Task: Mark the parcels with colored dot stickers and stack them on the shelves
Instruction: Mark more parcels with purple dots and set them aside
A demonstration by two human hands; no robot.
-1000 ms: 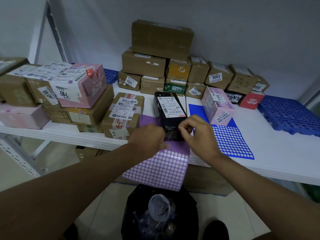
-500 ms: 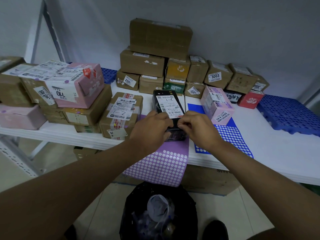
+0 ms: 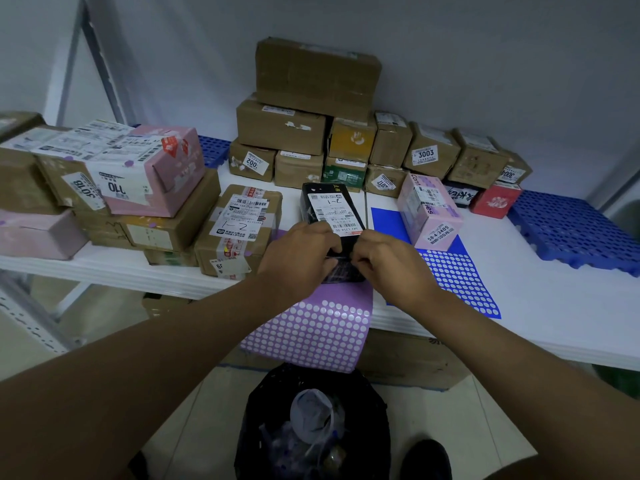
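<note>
a head-worn camera looks down past two bare forearms. nearest, at 6 o'clock on the pale tiled floor, a black bin (image 3: 311,420) lined with a dark bag holds crumpled clear plastic and scraps; a dark shoe (image 3: 427,460) sits at 5 o'clock beside it.

above the bin, a white surface (image 3: 554,306) runs across the room against a plain grey wall. a purple sticker sheet (image 3: 311,334) of white dots droops over its front edge. just right, at 3 o'clock of it, a blue sticker sheet (image 3: 457,282) lies flat.

at the centre, a black parcel (image 3: 330,216) rests on the purple sheet, its long axis running from 6 to 12 o'clock, white label facing up. the left hand (image 3: 298,258) curls round its near left end, and the right hand (image 3: 388,261) pinches its near right corner; both grips are closed on the parcel.

at 9 o'clock a brown parcel (image 3: 239,230) marked "2-1" stands just beside it, with pink and brown boxes piled further left. at 2 o'clock a pink box (image 3: 429,213) sits tilted on the blue sheet.

furthest, at 12 o'clock, stacked cardboard boxes (image 3: 311,109) line the wall. a blue perforated mat (image 3: 571,230) lies at 3 o'clock.
</note>
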